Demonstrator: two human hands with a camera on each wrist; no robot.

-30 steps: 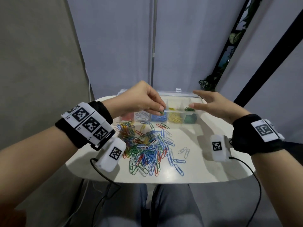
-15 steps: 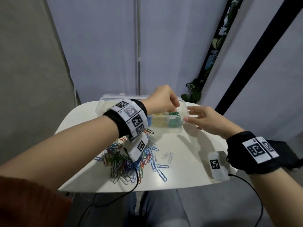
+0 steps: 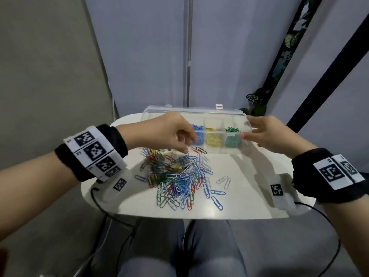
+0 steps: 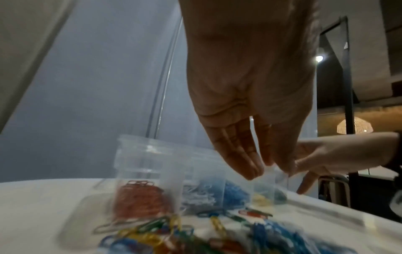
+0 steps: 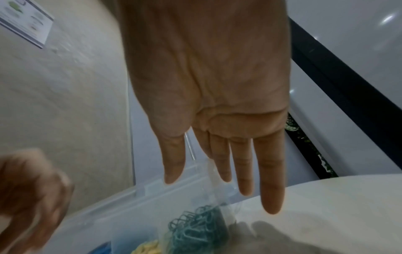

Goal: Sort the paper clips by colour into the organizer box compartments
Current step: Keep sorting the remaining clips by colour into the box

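The left hand (image 3: 169,132) hangs over the far edge of the loose heap of coloured wire paper clips (image 3: 177,176), its fingers pointing down and only loosely bent, gathered close with nothing seen between them. The heap lies directly under and nearer than those fingertips, on the round white table (image 3: 249,192), so the next pick is likely a short drop straight down rather than a reach. A red clip (image 3: 196,150) lies just right of the fingertips, its long axis slanting from far-left to near-right, close in front of the clear plastic organizer box (image 3: 219,150). The box stands along the table's far side, long axis left to right, with blue, yellow and green clips in its right-hand compartments and red and white ones further left. The right hand (image 3: 267,134) is spread, fingers straight, at the box's right end beside the green compartment, apparently steadying it. The left hand is clearly the nearer one to the heap.
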